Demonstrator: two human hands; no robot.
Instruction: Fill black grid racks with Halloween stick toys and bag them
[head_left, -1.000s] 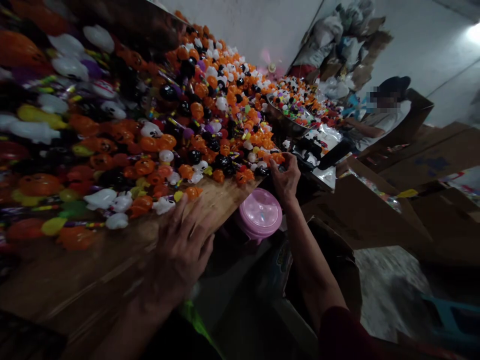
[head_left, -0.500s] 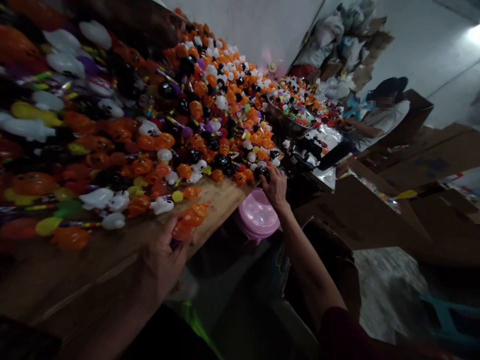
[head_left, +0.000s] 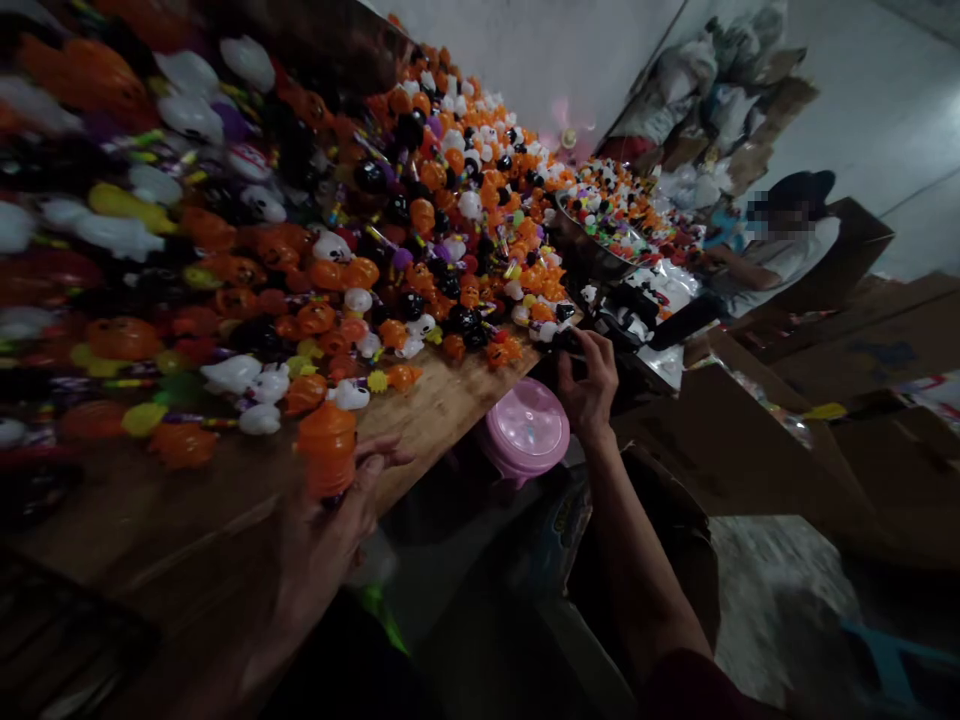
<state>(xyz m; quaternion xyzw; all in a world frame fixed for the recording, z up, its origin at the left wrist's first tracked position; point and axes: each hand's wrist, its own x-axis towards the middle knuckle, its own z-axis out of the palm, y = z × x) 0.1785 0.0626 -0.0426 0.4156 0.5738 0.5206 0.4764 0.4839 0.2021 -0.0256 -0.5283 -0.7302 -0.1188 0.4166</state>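
Now L hand has the orange toy standing approx. upright above the wooden table, near its front edge; ½ sec ago same toy was tipped sideways, so it's been turned head-up since. L fingers are part-curled round its lower end, a couple stretched out to the right, so grip looks light, not a full fist. R hand has also shifted a bit outward vs. the last view: thumb & fingertips nearly together at a black toy by the table's far corner, touching it, but can't tell if it's lifted or just pinched in place. For the work, I'd read that as L hand's pc. being clear of the pile & R hand's pc. only just being got hold of. Materials: orange toy looks like thin, glossy, semi-see-through plastic, wider cap up top, ribbed-looking body, dark purple bit poking out below. Pile's a jumble of shiny orange, white, black & yellow pcs., mostly rounded, some w/ patterned sticks. Tabletop is flat bare wood, grain showing, worn-looking. Below its edge, a round pink plastic tub (or stool, can't tell) w/ smooth, shiny top. Further back, a curved metal bowl, heaped; to the right, dull brown cardboard boxes.
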